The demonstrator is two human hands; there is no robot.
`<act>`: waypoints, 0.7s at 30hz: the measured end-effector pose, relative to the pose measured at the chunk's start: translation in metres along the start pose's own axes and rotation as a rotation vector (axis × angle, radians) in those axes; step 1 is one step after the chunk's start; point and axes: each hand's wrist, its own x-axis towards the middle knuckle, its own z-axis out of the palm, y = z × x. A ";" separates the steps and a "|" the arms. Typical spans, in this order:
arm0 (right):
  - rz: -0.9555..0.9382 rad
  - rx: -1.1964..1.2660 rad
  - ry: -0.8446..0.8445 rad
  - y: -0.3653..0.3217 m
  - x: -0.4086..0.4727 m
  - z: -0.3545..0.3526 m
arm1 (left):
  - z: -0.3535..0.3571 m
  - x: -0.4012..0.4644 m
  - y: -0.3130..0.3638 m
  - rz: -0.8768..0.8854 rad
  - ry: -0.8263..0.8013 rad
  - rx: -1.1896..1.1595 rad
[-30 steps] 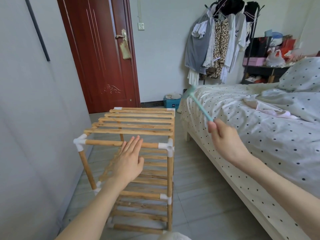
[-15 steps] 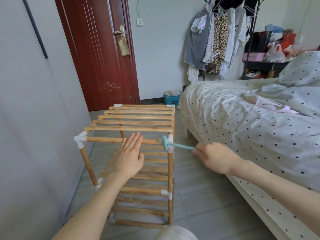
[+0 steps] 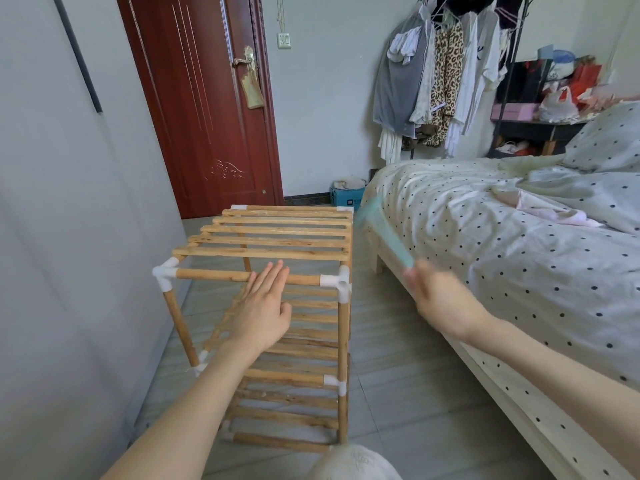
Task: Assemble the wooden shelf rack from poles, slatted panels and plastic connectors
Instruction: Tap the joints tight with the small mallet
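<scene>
The wooden shelf rack stands upright on the floor with slatted panels at several levels and white plastic connectors at the corners. My left hand presses flat, fingers straight, on the near top pole. My right hand grips the handle of a small teal hammer, raised and motion-blurred, up and to the right of the near right top connector. The near left top connector is bare.
A grey wall runs close along the rack's left side. A bed with a dotted sheet fills the right. A red door is behind the rack, a blue box sits by the far wall, and a clothes rack stands beyond.
Half a second ago the hammer head was at the near right top connector; now my right hand has swung it back up and to the right. My left hand stays on the top pole.
</scene>
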 end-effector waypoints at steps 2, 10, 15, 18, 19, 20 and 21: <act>0.021 -0.132 -0.282 0.009 -0.003 0.003 | 0.000 -0.001 -0.002 0.005 0.001 0.004; 0.014 -0.102 -0.150 0.004 0.004 0.000 | 0.000 0.000 -0.002 -0.002 -0.012 -0.003; -0.086 0.037 0.128 0.008 0.015 -0.018 | 0.001 0.000 -0.004 0.006 -0.009 -0.005; -0.076 -0.016 0.082 0.002 0.013 -0.009 | 0.001 0.000 -0.004 0.010 -0.017 -0.004; -0.040 -0.137 -0.091 0.003 0.008 0.003 | 0.001 -0.001 -0.004 0.012 -0.025 -0.003; -0.029 -0.231 -0.214 0.004 0.004 0.013 | 0.000 -0.001 -0.005 0.015 -0.039 -0.003; -0.031 -0.257 -0.274 0.005 0.004 0.018 | -0.001 0.000 -0.005 0.020 -0.060 -0.008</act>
